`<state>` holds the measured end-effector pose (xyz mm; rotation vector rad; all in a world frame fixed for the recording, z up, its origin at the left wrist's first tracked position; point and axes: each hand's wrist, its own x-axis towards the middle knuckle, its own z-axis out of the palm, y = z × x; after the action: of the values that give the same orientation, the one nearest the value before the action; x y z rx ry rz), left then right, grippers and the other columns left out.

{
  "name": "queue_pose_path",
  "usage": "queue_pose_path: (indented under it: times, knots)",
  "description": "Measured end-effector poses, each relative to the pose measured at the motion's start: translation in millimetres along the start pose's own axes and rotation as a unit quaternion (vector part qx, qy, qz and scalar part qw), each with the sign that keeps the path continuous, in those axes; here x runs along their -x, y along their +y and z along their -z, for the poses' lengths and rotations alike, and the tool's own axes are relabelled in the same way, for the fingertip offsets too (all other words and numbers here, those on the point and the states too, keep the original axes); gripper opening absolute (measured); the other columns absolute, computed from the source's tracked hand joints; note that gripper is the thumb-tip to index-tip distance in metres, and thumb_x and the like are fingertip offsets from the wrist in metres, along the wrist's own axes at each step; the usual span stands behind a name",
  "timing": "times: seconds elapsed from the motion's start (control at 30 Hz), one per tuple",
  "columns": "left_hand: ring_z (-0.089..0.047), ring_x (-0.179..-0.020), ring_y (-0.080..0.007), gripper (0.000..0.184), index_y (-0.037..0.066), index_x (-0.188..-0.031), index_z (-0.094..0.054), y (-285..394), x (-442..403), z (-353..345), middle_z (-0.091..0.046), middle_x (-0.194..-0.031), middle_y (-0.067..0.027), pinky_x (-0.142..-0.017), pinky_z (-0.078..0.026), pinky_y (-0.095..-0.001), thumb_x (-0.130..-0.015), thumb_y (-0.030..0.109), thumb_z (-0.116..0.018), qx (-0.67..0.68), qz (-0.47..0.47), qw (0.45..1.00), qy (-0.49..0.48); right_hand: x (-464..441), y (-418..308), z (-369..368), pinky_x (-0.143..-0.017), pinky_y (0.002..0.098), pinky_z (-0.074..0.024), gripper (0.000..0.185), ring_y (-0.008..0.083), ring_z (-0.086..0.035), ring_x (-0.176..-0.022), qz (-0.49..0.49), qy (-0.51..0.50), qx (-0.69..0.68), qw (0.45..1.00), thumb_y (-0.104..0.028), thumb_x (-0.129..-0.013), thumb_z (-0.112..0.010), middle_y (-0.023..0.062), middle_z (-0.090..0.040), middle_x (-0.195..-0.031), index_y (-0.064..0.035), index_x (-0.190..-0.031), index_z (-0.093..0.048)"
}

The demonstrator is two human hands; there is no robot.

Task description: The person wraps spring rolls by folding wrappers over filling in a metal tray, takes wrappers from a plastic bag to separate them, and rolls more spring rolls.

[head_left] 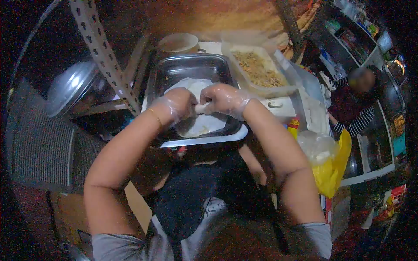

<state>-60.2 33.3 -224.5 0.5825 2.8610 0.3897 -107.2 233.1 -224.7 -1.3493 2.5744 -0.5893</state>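
Observation:
My left hand (177,104) and my right hand (225,102), both in clear plastic gloves, meet over a metal tray (198,142). Between their curled fingers is a small white rolled wrapper (202,108), pinched from both sides. Thin white wrapper sheets (201,125) lie spread in the tray beneath the hands. My fingers cover part of the roll, so its contents cannot be seen. To the right of the tray stands a plastic container (271,92) with a light brown shredded filling (259,69).
A pale bowl (178,42) sits behind the tray. At left are a metal lid (72,89) and a perforated metal post (101,48). A yellow plastic bag (333,167) hangs at right. Farther right, a person in striped sleeves (358,122) is near the shelves (374,172).

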Motion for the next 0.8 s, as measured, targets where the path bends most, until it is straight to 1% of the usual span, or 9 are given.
queue_pose_path:
  times: [0.13,0.23,0.33,0.37,0.53,0.6,0.63,0.73,0.8]
  knots:
    - [-0.066,-0.091,-0.0364,0.036,0.010,-0.103,-0.073,7,-4,20,-0.068,-0.100,-0.0188,-0.086,-0.051,-0.0411,-0.070,0.025,-0.078,0.020,0.053,0.996,-0.068,-16,7,7,-0.073,0.0385,-0.0506,0.026,0.0277,-0.067,-0.082,-0.086,-0.072,-0.001,0.994,-0.022,-0.076,-0.075,0.0148,-0.070,-0.088,-0.0048,-0.094,-0.070]
    - [-0.066,-0.091,-0.0360,0.029,0.010,-0.100,-0.073,-6,1,8,-0.069,-0.099,-0.0184,-0.084,-0.052,-0.0431,-0.073,0.021,-0.074,0.043,-0.026,0.993,0.107,-29,17,7,-0.074,0.0388,-0.0512,0.027,0.0274,-0.067,-0.083,-0.083,-0.076,0.021,0.993,-0.022,-0.078,-0.074,0.0152,-0.071,-0.090,-0.0050,-0.099,-0.071]
    - [-0.067,-0.090,-0.0358,0.021,0.010,-0.096,-0.072,19,18,11,-0.069,-0.096,-0.0192,-0.082,-0.052,-0.0448,-0.076,0.016,-0.066,-0.123,-0.016,0.981,0.152,-38,23,7,-0.078,0.0397,-0.0511,0.029,0.0282,-0.067,-0.087,-0.076,-0.103,0.069,0.989,-0.023,-0.080,-0.073,0.0162,-0.071,-0.094,-0.0053,-0.102,-0.070]
    - [-0.067,-0.087,-0.0359,0.019,0.010,-0.090,-0.072,32,25,12,-0.068,-0.091,-0.0197,-0.079,-0.053,-0.0458,-0.076,0.011,-0.060,-0.156,-0.010,0.978,0.140,-40,25,8,-0.079,0.0400,-0.0509,0.030,0.0285,-0.067,-0.088,-0.084,-0.109,0.067,0.988,-0.024,-0.079,-0.073,0.0165,-0.071,-0.094,-0.0053,-0.103,-0.070]
    - [-0.066,-0.085,-0.0370,0.021,0.006,-0.092,-0.071,15,6,-11,-0.068,-0.090,-0.0214,-0.079,-0.053,-0.0448,-0.074,0.010,-0.061,-0.134,-0.010,0.982,0.129,-49,32,8,-0.083,0.0409,-0.0501,0.033,0.0296,-0.067,-0.091,-0.122,-0.111,0.054,0.985,-0.027,-0.078,-0.074,0.0168,-0.070,-0.095,-0.0054,-0.103,-0.070]
    - [-0.066,-0.086,-0.0381,0.022,0.006,-0.093,-0.071,1,-7,-7,-0.067,-0.091,-0.0226,-0.080,-0.053,-0.0445,-0.074,0.010,-0.060,-0.102,-0.031,0.987,0.119,-43,29,11,-0.083,0.0409,-0.0503,0.034,0.0306,-0.067,-0.091,-0.072,-0.069,0.072,0.992,-0.027,-0.077,-0.075,0.0166,-0.070,-0.095,-0.0057,-0.103,-0.071]
    - [-0.065,-0.087,-0.0386,0.022,0.006,-0.094,-0.072,-5,-9,-5,-0.067,-0.091,-0.0232,-0.081,-0.052,-0.0438,-0.075,0.012,-0.063,-0.051,-0.037,0.989,0.137,-41,24,13,-0.083,0.0409,-0.0503,0.034,0.0310,-0.067,-0.091,-0.047,-0.049,0.082,0.994,-0.028,-0.077,-0.075,0.0166,-0.070,-0.095,-0.0058,-0.102,-0.071]
    - [-0.065,-0.089,-0.0377,0.022,0.009,-0.095,-0.074,-14,-19,3,-0.068,-0.093,-0.0221,-0.082,-0.051,-0.0429,-0.074,0.015,-0.069,0.002,-0.007,0.998,0.063,-24,-14,26,-0.083,0.0413,-0.0507,0.034,0.0325,-0.067,-0.091,-0.111,-0.096,0.060,0.987,-0.028,-0.075,-0.076,0.0162,-0.070,-0.096,-0.0055,-0.101,-0.072]
    - [-0.066,-0.089,-0.0365,0.024,0.010,-0.097,-0.074,-16,-25,5,-0.068,-0.094,-0.0204,-0.083,-0.051,-0.0419,-0.074,0.017,-0.072,-0.019,-0.018,0.998,0.048,-24,-15,19,-0.083,0.0413,-0.0511,0.034,0.0331,-0.066,-0.091,-0.099,-0.075,0.104,0.987,-0.028,-0.074,-0.077,0.0168,-0.070,-0.096,-0.0065,-0.100,-0.072]
